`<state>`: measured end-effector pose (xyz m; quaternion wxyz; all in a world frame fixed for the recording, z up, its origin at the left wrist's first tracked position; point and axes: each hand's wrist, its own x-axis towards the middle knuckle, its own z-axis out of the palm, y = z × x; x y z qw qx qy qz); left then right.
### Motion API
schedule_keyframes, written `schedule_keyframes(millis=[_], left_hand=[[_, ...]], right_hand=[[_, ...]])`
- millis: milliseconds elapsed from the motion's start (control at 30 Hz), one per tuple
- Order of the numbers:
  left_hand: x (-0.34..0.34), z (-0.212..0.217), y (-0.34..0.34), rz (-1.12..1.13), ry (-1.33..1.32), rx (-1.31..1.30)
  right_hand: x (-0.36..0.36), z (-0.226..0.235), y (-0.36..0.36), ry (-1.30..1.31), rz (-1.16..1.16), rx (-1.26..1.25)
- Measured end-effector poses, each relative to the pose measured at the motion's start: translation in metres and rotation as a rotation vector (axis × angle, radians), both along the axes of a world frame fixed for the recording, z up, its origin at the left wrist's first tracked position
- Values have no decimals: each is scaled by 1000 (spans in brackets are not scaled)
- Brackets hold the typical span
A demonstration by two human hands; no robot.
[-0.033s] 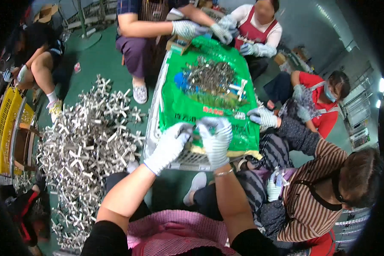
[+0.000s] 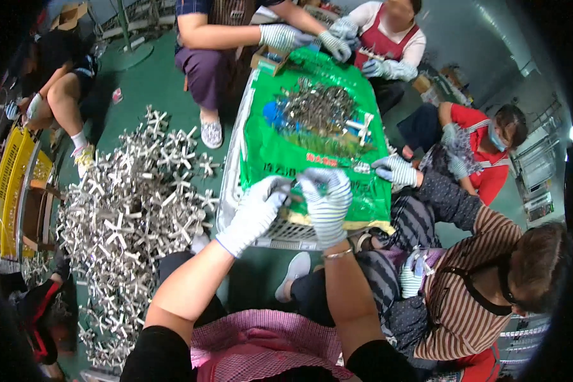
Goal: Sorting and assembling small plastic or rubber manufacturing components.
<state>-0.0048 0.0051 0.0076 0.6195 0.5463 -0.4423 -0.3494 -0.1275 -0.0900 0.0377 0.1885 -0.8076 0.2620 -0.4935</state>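
My left hand (image 2: 253,215), in a white knit glove, is closed with its fingertips pinched together over the near edge of a green printed plastic sack (image 2: 254,153). Close to its right, my right hand (image 2: 328,207), in a striped glove, has its fingers curled in a pinch. Whatever is between the fingers is too small or hidden to make out. Beyond them, a pile of small metal parts (image 2: 321,108) lies on the sack. A white-grey star-shaped metal piece (image 2: 363,129) rests at the pile's right side.
The sack covers an upturned-looking pale plastic crate (image 2: 286,237). A large heap of star-shaped metal pieces (image 2: 124,223) covers the floor at left. A small cardboard box (image 2: 269,62) stands at the far left corner. Co-workers sit around; one gloved hand (image 2: 396,170) rests at the right edge.
The whole view has shifted very slightly. Both my hands keep nearly the same pinched pose over the sack's near edge.
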Motion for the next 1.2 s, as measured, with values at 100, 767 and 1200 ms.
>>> schedule_keyframes(millis=[100,767,1200], left_hand=[[4,17,1,-32,208,58],[18,0,0,-143,695,239],[16,6,0,-136,582,165]], right_hand=[[0,5,-9,-68,150,71],[-7,-19,-23,-68,145,495],[2,-29,-14,8,283,533]])
